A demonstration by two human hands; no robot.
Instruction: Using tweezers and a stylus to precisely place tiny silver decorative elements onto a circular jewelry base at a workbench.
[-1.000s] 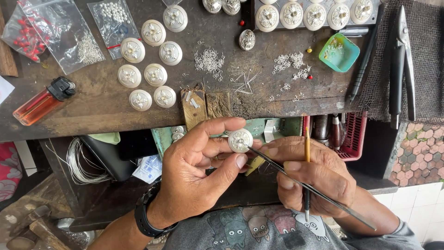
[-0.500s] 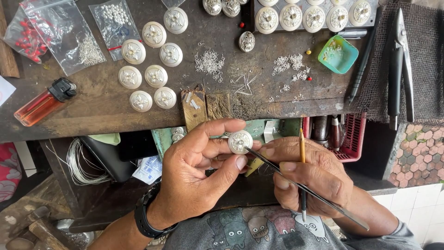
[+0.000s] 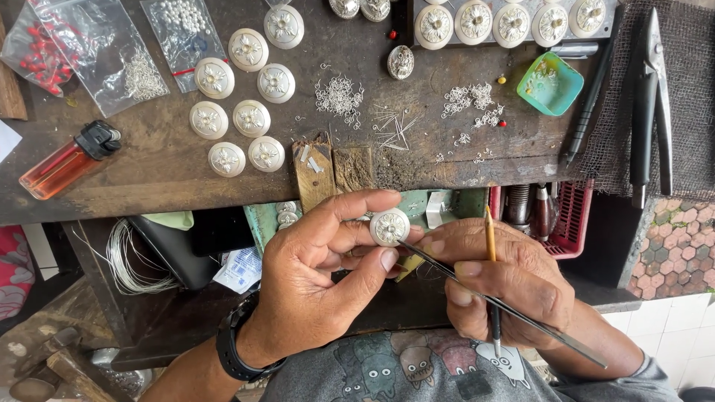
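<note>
The left hand (image 3: 320, 286) is pinching a small round disc (image 3: 389, 226) between thumb and forefinger, just below the front edge of the worktop (image 3: 164, 160). The disc is pale, with a raised silvery flower pattern. The right hand (image 3: 514, 286) is gripping thin dark metal tweezers (image 3: 506, 307), whose tip is touching the disc's lower edge; the same fingers are also clasping a slim yellow-handled brush (image 3: 491, 275) standing almost upright. Both hands are closed on what they are carrying.

The worktop is dark, worn, scratched wood. Matching round discs (image 3: 237, 119) are lying on it in a loose cluster at upper left, and more are sitting in a row (image 3: 514, 22) along the top. Tiny curled silver wire pieces (image 3: 339, 97) are scattered in small heaps in the middle.

Compared with half a second earlier, the hands and disc are staying in nearly the same spot; the brush is leaning only slightly differently.

At upper left, two clear plastic bags are lying flat: one (image 3: 41, 48) is holding red beads, the other (image 3: 179, 33) white beads and silver bits. An orange translucent lighter (image 3: 67, 160) with a black cap is lying at the left. A small turquoise tray (image 3: 550, 83) is sitting at upper right, and dark pliers (image 3: 649, 104) are resting on coarse dark mesh (image 3: 689, 149) at the far right.
</note>
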